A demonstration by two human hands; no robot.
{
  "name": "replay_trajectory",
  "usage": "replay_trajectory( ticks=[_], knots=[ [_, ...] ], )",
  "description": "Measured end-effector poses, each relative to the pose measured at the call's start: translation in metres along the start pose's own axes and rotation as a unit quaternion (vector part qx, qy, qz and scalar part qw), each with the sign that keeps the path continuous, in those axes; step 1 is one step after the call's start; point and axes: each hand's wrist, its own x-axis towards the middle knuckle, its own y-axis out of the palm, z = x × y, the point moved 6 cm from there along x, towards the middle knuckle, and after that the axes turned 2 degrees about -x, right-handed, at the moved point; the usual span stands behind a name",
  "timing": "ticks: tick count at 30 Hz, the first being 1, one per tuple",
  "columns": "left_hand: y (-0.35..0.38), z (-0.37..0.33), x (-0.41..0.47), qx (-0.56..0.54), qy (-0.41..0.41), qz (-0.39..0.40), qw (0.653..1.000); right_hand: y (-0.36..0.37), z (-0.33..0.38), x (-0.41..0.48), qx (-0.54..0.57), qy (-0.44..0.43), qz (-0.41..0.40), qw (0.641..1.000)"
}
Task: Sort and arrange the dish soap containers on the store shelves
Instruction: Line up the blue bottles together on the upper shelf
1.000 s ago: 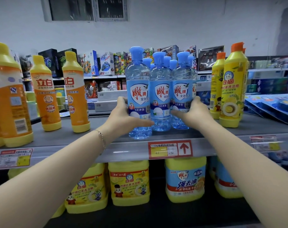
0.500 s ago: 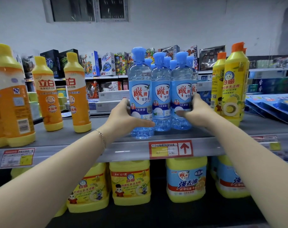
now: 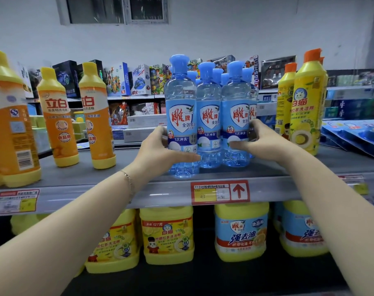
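Both forearms reach in, and down below the arms sit squat yellow jugs (image 3: 167, 233) with glossy labels on the lower shelf. Up to the grey shelf edge (image 3: 109, 193) with its red price tag (image 3: 220, 192), smooth metal, flat and slick by the look of it.

Now the action: left hand (image 3: 160, 150) cupped against the outer side of the leftmost blue bottle (image 3: 180, 116), thumb laid across its base; right hand (image 3: 260, 142) pressed to the right flank of the cluster, fingers curled round the far side. Each grip is a wide, open cradle, together squeezing the group rather than closing on any single bottle. The blue bottles stand upright, shoulder to shoulder near the front lip of the shelf, more blue caps (image 3: 218, 75) visible behind.

The risk, as I read it: these are tall, narrow, clear plastic bottles with ribbed bases. Push low and unevenly and one could tip or pop out of the row, and the leftmost sits close to the edge.

Left, apart from the cluster, stand orange bottles (image 3: 56, 116) with yellow caps; right, tall yellow bottles (image 3: 305, 112) with orange tops. Boxed toys (image 3: 139, 80) line the far shelf.
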Motion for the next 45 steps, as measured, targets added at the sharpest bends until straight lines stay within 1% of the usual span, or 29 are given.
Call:
replay_trajectory(
  ticks=[2,4,9,12,15,16,17,18,19,20,21,24,27,30,33,36,39,43,45],
  knots=[
    [0.001,0.0,-0.001,-0.002,0.0,0.0,1.0,0.001,0.003,0.002,-0.034,0.001,-0.036,0.999],
    [0.001,0.001,-0.002,-0.003,0.0,-0.003,1.0,0.0,0.005,0.003,-0.04,-0.001,-0.062,0.997],
    [0.002,0.002,-0.003,-0.009,0.004,0.001,1.0,-0.001,0.003,0.004,0.0,0.003,-0.021,1.0],
    [0.003,0.003,-0.003,-0.021,0.007,0.004,1.0,0.0,0.005,0.004,-0.005,-0.012,-0.017,1.0],
    [0.004,0.004,-0.003,-0.027,0.01,0.003,1.0,-0.005,0.002,0.002,-0.004,-0.021,0.021,1.0],
    [0.004,0.004,-0.003,-0.027,0.011,0.005,1.0,-0.011,0.0,0.003,0.013,-0.021,0.009,1.0],
    [0.005,0.004,-0.003,-0.029,0.011,0.009,0.999,-0.019,-0.004,0.006,0.033,-0.016,-0.029,0.999],
    [0.005,0.004,-0.002,-0.033,0.009,0.014,0.999,-0.028,-0.009,0.009,0.046,-0.003,-0.087,0.995],
    [0.006,0.004,-0.002,-0.037,0.007,0.02,0.999,-0.035,-0.014,0.012,0.045,0.016,-0.144,0.988],
    [0.007,0.004,-0.001,-0.039,0.005,0.024,0.999,-0.038,-0.018,0.016,0.031,0.04,-0.181,0.982],
    [0.007,0.004,-0.001,-0.041,0.003,0.029,0.999,-0.037,-0.021,0.019,0.012,0.068,-0.189,0.979],
    [0.008,0.003,0.0,-0.05,0.003,0.043,0.998,-0.026,-0.03,0.034,0.014,0.131,-0.128,0.983],
    [0.009,0.003,0.0,-0.055,0.002,0.05,0.997,-0.02,-0.03,0.043,0.068,0.129,-0.096,0.985],
    [0.008,0.004,0.0,-0.063,0.005,0.053,0.997,-0.015,-0.03,0.047,0.082,0.116,-0.079,0.987],
    [0.008,0.004,0.0,-0.069,0.009,0.056,0.996,-0.02,-0.026,0.047,0.051,0.114,-0.087,0.988],
    [0.008,0.003,0.0,-0.07,0.009,0.057,0.996,-0.031,-0.021,0.038,0.002,0.125,-0.122,0.985],
    [0.008,0.004,0.0,-0.073,0.002,0.059,0.996,-0.041,-0.017,0.023,-0.028,0.11,-0.138,0.984],
    [0.009,0.004,0.0,-0.081,-0.01,0.061,0.995,-0.056,-0.015,0.0,-0.11,0.138,-0.16,0.971],
    [0.009,0.004,0.0,-0.079,-0.015,0.057,0.995,-0.06,-0.011,-0.012,-0.115,0.132,-0.174,0.969]
  ],
)
